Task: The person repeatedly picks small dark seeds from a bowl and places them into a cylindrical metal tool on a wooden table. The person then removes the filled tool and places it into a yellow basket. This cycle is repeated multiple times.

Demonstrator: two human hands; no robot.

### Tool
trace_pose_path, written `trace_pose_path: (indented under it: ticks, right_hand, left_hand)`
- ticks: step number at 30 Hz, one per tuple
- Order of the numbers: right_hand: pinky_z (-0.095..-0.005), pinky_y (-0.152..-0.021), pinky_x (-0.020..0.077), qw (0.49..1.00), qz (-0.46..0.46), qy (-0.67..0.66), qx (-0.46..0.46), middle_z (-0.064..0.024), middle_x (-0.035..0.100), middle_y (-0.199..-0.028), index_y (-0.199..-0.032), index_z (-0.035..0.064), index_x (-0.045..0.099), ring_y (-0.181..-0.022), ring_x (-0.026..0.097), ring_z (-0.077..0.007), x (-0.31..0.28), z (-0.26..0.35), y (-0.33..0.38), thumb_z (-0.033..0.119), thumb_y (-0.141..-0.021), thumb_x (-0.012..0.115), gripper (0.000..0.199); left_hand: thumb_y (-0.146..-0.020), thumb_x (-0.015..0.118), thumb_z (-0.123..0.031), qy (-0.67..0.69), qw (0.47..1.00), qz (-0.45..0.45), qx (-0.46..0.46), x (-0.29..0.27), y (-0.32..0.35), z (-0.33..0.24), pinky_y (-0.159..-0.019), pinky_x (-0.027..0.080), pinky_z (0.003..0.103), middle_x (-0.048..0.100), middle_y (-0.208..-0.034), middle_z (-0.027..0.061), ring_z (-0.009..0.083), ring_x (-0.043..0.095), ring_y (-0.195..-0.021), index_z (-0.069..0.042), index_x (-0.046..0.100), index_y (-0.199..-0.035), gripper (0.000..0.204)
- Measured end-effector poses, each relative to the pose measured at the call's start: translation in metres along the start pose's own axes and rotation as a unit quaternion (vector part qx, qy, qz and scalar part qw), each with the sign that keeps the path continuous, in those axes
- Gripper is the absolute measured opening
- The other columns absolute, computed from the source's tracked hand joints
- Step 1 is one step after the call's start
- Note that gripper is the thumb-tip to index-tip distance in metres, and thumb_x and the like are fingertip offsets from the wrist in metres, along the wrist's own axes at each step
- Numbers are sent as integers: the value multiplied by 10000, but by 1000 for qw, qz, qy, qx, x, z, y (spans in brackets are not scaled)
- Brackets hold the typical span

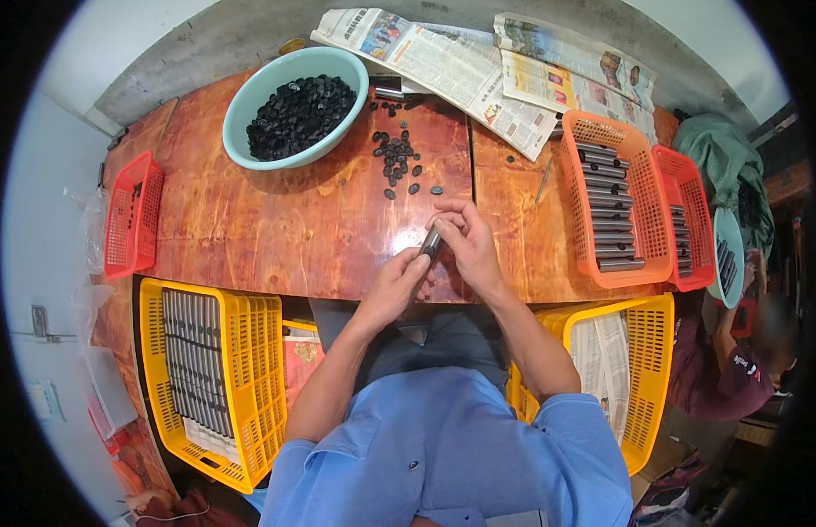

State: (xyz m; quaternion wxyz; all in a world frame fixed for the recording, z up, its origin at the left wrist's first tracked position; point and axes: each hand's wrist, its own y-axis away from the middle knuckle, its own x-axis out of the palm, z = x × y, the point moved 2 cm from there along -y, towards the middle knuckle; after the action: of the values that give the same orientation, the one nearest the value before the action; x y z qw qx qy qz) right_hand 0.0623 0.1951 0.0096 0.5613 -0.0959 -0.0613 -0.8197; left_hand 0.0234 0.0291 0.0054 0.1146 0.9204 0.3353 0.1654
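Note:
A short dark metal tube point(433, 243) is held at a tilt over the table's near edge, in front of my body. My left hand point(393, 288) is closed around its lower part. My right hand point(472, 250) closes its thumb and fingers on the upper end, hiding that end. Whether a small piece sits under the right fingertips, I cannot tell. Just beyond my hands, several small oval black plugs point(397, 158) lie loose on the wooden table point(293, 237). Behind them to the left, a pale green bowl point(235, 132) holds a heap of similar black plugs point(302, 114).
An orange basket point(573, 202) of tubes and a red basket point(699, 228) stand at the right. Newspapers point(443, 75) cover the back. A small red basket point(118, 220) is far left. Yellow crates point(263, 378) flank me below the table. Another person point(715, 378) is at far right.

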Motion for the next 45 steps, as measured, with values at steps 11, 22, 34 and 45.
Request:
trace_pose_path:
  ticks: [11, 22, 34, 45]
  right_hand:
    - [-243, -675, 506, 973, 53, 225, 12, -18, 683, -918, -1218, -12, 679, -787, 617, -72, -34, -1, -31, 146, -1031, 617, 252]
    - [-273, -630, 506, 957, 32, 289, -13, -58, 699, -916, -1169, -13, 709, -742, 636, -111, -34, -8, -38, 69, -968, 646, 226]
    - [-364, -771, 509, 934, 22, 351, -67, -102, 666, -919, -1004, -3, 721, -865, 647, -231, -42, -3, -35, 122, -939, 680, 146]
    - [-451, -842, 510, 904, -14, 404, -140, -199, 661, -942, -938, -29, 706, -937, 653, -382, -18, 1, -103, 258, -942, 669, 290]
  left_hand:
    - [-982, 651, -175, -491, 818, -139, 264, -10, -27, -20, -785, 494, 487, 627, -998, 221, 397, 622, -936, 11, 584, -1148, 258]
    - [-879, 758, -168, -612, 704, -188, 307, -14, -37, -22, -826, 479, 431, 655, -1065, 114, 311, 619, -958, -45, 648, -1175, 339]
    - [-857, 790, -205, -603, 706, -183, 323, -13, -31, -16, -804, 486, 409, 663, -1066, 85, 281, 628, -957, -82, 672, -1199, 382]
    - [-856, 790, -234, -617, 701, -178, 311, -15, -31, -21, -793, 492, 398, 667, -1036, 62, 264, 632, -955, -94, 700, -1153, 340]
